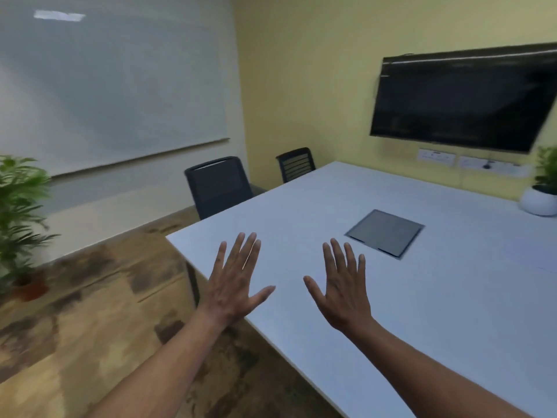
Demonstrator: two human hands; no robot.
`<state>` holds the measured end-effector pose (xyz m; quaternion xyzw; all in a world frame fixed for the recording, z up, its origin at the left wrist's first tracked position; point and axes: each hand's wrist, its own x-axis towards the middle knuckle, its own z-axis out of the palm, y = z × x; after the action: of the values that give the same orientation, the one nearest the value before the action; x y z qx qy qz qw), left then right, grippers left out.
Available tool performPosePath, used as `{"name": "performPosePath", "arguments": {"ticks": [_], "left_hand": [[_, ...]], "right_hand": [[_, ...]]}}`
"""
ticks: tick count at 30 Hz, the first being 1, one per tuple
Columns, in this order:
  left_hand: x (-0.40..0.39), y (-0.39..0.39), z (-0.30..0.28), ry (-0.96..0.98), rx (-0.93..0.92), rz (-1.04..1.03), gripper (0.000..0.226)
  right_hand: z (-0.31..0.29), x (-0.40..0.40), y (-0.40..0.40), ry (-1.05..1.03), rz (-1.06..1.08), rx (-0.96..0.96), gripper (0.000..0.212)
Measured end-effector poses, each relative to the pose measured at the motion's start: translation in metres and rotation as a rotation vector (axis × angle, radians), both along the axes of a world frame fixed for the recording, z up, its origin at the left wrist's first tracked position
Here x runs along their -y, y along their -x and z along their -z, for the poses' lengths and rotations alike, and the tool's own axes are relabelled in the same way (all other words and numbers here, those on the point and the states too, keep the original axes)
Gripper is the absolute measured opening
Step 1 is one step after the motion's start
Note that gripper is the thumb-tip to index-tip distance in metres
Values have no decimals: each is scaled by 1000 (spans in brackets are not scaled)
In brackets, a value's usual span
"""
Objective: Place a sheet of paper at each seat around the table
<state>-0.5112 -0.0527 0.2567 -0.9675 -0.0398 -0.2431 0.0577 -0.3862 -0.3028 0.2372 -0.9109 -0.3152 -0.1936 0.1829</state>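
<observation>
Your left hand [233, 285] and right hand [343, 289] are both bare: no gloves, rings, or wristbands visible. Your forearms enter from 7 and 5 o'clock, uncovered to the frame edge, with no sleeve, watch, or marking showing. Nails appear short; finer detail is blurred.

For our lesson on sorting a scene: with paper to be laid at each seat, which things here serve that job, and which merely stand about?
Job: table; near chair; far chair; left hand and right hand, both empty. No paper visible.

Just there: whiteboard; wall screen; table plant; floor plant.
</observation>
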Motion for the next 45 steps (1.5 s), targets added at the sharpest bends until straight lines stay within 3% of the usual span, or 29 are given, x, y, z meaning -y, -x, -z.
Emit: {"name": "performPosePath", "arguments": {"ticks": [13,20,32,45], "left_hand": [[-33,-239,44,-59,-137,310,99],[-27,-329,84,-10,-182,486,98],[-53,-444,200,174,-332,709,98],[-76,-498,268,162,-472,817,96]], "right_hand": [[71,-16,-166,11,314,-51,87],[99,-6,-210,51,443,-95,85],[167,-44,-244,85,558,-344,82],[209,-49,-282,133,670,-481,81]]}}
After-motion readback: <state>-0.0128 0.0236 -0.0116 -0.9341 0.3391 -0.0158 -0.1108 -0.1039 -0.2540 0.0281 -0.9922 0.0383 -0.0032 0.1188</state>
